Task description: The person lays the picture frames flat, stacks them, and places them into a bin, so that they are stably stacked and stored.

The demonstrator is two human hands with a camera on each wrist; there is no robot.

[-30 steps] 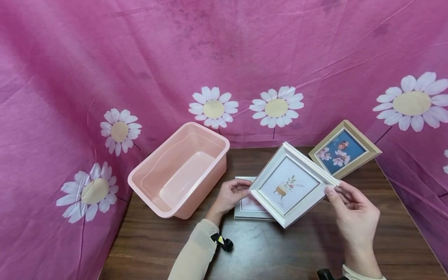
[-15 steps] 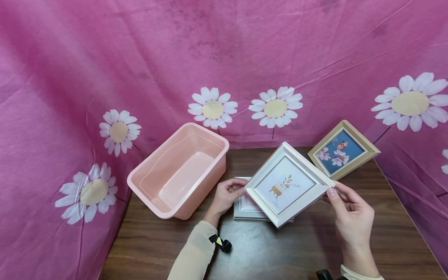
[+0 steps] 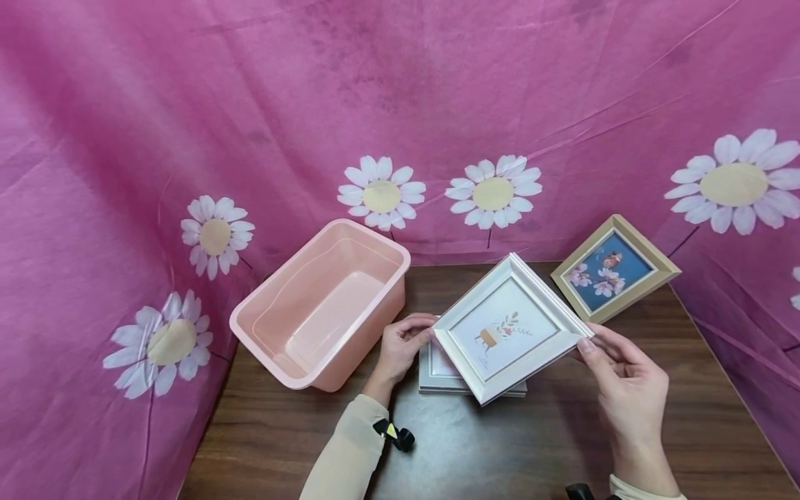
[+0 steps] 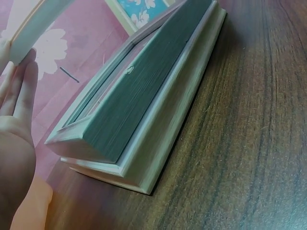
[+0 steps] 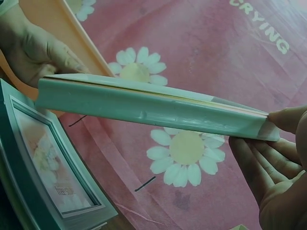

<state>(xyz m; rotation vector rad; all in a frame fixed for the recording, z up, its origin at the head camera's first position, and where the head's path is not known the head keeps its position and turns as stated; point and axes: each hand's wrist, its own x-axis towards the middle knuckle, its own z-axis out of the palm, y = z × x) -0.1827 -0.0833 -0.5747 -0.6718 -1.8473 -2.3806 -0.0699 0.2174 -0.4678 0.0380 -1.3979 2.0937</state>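
Observation:
A white picture frame (image 3: 509, 330) with a potted-plant print is held up, tilted cornerwise, between both hands. My left hand (image 3: 398, 351) pinches its left corner between thumb and fingers. At the opposite corner my right hand (image 3: 628, 385) grips it, thumb on the front and fingers behind. Under it a stack of picture frames (image 3: 446, 382) lies on the table, partly covered in the head view. The left wrist view shows the stack (image 4: 129, 115) from its side, near my left hand (image 4: 19, 129). Edge-on, the held frame (image 5: 153, 108) spans the right wrist view.
A pink plastic tub (image 3: 319, 305) stands on the left of the wooden table (image 3: 450, 444). At the back right a tan picture frame (image 3: 615, 267) with a blue flower picture stands tilted. Magenta cloth (image 3: 400, 90) with daisies surrounds the table.
Both hands have shifted the white picture frame slightly left, and its tilt has changed a little. More of the stack's right end shows beneath it. Tub and tan frame stay put.

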